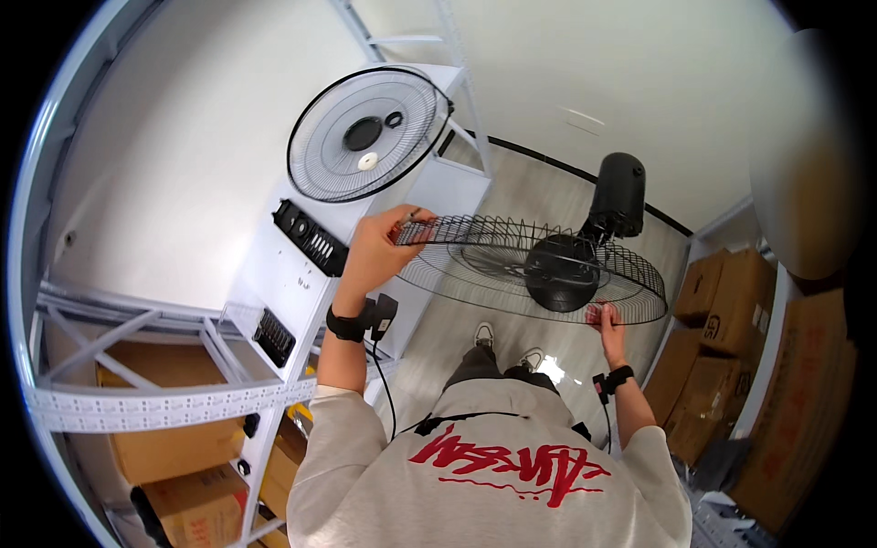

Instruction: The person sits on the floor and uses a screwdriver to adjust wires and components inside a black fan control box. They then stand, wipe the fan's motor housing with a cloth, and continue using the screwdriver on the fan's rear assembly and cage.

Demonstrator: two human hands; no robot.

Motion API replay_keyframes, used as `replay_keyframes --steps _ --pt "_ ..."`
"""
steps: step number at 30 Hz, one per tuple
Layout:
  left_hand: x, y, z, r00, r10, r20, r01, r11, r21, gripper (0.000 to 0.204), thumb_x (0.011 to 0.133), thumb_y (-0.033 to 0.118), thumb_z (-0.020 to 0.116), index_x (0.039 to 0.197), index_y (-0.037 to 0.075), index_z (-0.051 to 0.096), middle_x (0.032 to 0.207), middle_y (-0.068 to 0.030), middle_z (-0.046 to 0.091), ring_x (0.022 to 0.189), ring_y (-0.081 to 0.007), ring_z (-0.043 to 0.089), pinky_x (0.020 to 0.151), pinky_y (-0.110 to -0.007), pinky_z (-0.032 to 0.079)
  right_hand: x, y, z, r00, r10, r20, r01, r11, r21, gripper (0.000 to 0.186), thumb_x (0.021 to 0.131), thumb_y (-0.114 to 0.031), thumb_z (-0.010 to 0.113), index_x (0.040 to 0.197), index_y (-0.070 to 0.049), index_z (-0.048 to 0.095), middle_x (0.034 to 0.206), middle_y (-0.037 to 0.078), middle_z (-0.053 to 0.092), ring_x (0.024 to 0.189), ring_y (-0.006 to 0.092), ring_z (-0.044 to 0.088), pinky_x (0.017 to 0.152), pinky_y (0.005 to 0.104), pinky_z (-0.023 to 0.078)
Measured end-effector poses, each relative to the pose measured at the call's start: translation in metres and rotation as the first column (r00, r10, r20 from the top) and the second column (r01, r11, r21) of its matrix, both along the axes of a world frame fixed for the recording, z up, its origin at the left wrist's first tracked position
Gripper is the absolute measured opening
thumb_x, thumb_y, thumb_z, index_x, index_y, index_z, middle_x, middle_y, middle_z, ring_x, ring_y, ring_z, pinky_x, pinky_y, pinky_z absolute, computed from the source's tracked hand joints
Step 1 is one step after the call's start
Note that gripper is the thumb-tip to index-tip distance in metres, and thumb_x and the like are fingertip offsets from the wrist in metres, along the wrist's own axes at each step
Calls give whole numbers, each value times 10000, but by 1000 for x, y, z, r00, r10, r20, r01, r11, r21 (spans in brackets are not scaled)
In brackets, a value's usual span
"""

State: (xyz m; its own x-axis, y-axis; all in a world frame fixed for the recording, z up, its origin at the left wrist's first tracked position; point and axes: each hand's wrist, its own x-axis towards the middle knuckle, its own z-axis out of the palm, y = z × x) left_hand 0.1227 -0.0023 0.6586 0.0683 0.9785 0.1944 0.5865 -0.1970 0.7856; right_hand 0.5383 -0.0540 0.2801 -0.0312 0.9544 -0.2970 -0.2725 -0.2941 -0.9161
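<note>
Both of my hands hold a black wire fan guard [480,230] by its rim, tilted so it is seen nearly edge-on. My left hand [379,247] is closed on the left end of the rim; a small thing by its fingertips is too small to name. My right hand [610,327] grips the near right part of the rim, its fingers partly behind the wires. A black round hub piece [559,285] shows through the wires. Beyond the guard's far side stands a black fan motor housing [618,196]; whether guard and motor are joined I cannot tell.
On the white shelf at left lies a second, round wire guard [320,151], with a black ring [394,120] and a white disc [368,162] within its outline. Nearby are a slotted black panel [311,237] and a black part [273,338]. Cardboard boxes [740,301] fill the right-hand rack.
</note>
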Motion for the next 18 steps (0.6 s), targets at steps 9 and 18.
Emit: replay_keyframes --steps 9,18 --pt "-88 -33 35 862 499 89 -475 733 487 657 788 68 798 1395 105 548 1252 -57 665 600 -11 339 519 -174 317 -114 50 42 955 255 -154 -263 964 -37 303 1059 -329 477 1196 -78 575 1019 96 710 862 176 709 742 292 576" --pt "-196 -80 -30 530 845 -73 -775 517 363 769 824 297 815 1464 81 447 1244 -226 649 928 -183 628 761 -287 500 -231 105 154 784 479 -395 -510 860 31 398 1042 -294 491 1320 -13 448 1119 194 667 891 269 708 755 360 591"
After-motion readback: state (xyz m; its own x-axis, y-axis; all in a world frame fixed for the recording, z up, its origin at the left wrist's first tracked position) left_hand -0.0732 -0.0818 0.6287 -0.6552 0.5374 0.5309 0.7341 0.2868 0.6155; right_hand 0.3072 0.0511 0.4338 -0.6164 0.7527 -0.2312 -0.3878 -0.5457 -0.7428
